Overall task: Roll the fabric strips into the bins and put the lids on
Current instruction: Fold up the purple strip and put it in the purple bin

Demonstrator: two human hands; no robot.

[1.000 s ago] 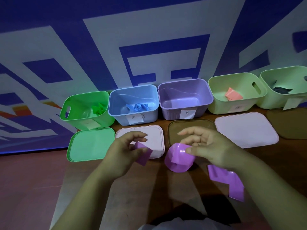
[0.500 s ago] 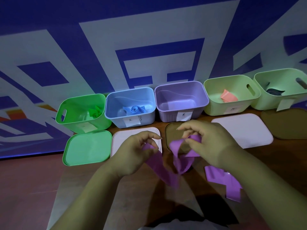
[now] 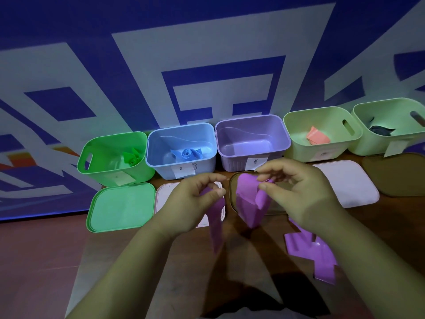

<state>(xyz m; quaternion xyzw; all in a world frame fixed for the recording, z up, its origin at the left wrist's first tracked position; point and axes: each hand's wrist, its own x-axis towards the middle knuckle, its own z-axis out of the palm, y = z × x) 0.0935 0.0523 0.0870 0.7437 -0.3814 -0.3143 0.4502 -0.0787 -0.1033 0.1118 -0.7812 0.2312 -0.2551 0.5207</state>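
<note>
A purple fabric strip (image 3: pixel 249 203) hangs in loose folds between my hands above the table. My left hand (image 3: pixel 193 203) pinches one end, which trails down below it. My right hand (image 3: pixel 299 192) pinches the other part near the top. More purple strip (image 3: pixel 310 252) lies on the table under my right forearm. The purple bin (image 3: pixel 253 155) stands just behind my hands with nothing visible inside. The green bin (image 3: pixel 115 157) holds a green roll and the blue bin (image 3: pixel 181 153) holds a blue roll.
Two pale green bins (image 3: pixel 322 137) (image 3: pixel 388 127) at the right hold a salmon piece and a dark piece. Lids lie in a row before the bins: green (image 3: pixel 119 208), white (image 3: pixel 165 194), brown (image 3: pixel 234 180), white (image 3: pixel 354 185), brown (image 3: pixel 395 173). A blue-and-white wall rises behind.
The purple strip was a rounded bundle on the table under my right hand. Both hands have lifted it and pulled it apart into hanging folds.
</note>
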